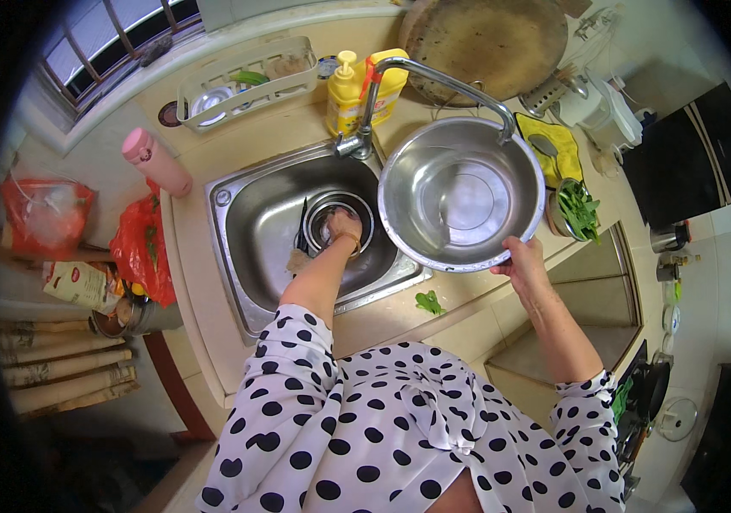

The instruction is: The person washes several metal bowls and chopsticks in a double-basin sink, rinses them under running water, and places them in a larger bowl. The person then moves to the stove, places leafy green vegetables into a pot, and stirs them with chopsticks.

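My right hand [523,264] grips the near right rim of a wide stainless steel basin [423,167]. The basin is under the curved spout of the chrome faucet [429,67], and its left side overlaps the sink's right edge. Down in the stainless steel sink [256,237], my left hand [343,226] reaches into small nested metal bowls [370,221]; its fingertips are hidden, so any hold is unclear. Beside these bowls lie a dark slender utensil [302,224] and a tan scrubbing pad [298,261]. A loose green leaf [430,302] rests on the counter's front strip.
Behind the sink stand yellow detergent bottles [343,102], a plastic basket [250,83] and a large round chopping board [487,45]. A pink flask [157,163] is at left. On the right are a yellow cloth [567,151] with a spoon and a container of leafy greens [578,211].
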The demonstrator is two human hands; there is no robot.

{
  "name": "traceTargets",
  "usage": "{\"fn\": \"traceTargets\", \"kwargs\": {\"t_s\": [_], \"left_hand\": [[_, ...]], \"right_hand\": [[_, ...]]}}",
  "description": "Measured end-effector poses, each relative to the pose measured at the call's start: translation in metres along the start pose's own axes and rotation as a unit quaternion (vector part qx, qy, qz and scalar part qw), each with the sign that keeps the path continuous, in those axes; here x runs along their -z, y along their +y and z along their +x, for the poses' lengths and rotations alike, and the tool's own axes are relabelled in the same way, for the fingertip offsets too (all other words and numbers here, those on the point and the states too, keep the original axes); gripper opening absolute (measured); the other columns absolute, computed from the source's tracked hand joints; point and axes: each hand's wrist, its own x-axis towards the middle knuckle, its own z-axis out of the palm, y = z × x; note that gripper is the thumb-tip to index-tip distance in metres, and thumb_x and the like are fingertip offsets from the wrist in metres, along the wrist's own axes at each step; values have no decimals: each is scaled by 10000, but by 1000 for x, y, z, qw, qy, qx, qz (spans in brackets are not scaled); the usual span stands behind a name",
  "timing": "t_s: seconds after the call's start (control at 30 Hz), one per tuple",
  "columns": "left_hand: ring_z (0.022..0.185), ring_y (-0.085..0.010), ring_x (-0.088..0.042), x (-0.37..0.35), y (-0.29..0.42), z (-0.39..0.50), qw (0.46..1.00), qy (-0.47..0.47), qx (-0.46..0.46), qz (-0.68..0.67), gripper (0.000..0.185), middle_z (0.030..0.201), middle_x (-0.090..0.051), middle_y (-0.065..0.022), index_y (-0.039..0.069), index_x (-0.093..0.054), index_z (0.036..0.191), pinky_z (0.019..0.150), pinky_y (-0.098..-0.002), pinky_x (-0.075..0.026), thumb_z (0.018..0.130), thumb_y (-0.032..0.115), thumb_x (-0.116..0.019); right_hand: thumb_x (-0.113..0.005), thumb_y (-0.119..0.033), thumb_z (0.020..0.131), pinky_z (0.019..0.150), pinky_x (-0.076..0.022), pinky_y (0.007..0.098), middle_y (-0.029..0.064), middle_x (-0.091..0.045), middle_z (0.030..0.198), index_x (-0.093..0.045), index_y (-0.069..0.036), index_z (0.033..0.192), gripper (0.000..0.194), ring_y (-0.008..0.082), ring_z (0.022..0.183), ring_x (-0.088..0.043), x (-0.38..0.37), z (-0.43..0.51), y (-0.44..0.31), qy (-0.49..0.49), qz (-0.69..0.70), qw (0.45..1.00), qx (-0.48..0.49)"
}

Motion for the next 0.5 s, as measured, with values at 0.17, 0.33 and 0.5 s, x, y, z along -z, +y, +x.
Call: {"fn": "traceTargets", "kwargs": {"t_s": [0.17,0.33,0.5], "left_hand": [[1126,-271,-539,-33,-15,44,955,-146,-55,254,397,1248,-541,-142,107,-610,1150,868,-377,-458,807,304,-583],[1027,-266,-596,-27,-8,47,987,-155,23,17,315,1137,-608,-145,52,-640,1054,814,-357,-473,854,271,-533],[711,-215,-602,35,18,16,981,-155,-45,-110,332,799,-654,-91,21,-666,844,638,-327,-456,905,305,-504]], "right_hand": [[-440,-2,806,334,-506,283,177,-608,879,-430,40,1161,358,237,537,-612,-23,-12,-19,-29,-62,996,54],[-448,-13,818,330,-507,281,153,-612,886,-426,18,1184,368,225,540,-614,-22,-12,-22,-24,-101,991,88],[-458,-29,804,344,-511,299,138,-590,776,-449,57,1113,321,216,500,-589,-16,-22,-28,-33,-108,992,55]]}}
